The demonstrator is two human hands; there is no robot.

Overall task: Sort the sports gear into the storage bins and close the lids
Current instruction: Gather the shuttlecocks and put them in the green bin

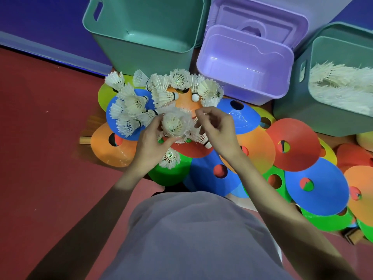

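Both hands grip a shuttlecock bunch (176, 125) just below the empty purple bin (245, 63): left hand (150, 142) fingers curled under it, right hand (217, 128) fingers pinching feathers. The right teal bin (323, 77) holds shuttlecocks.

**Red floor, bins and cones**

The red floor (50, 138) carries three open bins: a green bin (145, 37), a purple bin (242, 77) and a grey-green bin (298, 102). Before them, coloured disc cones (314, 186) lie overlapping on the floor.
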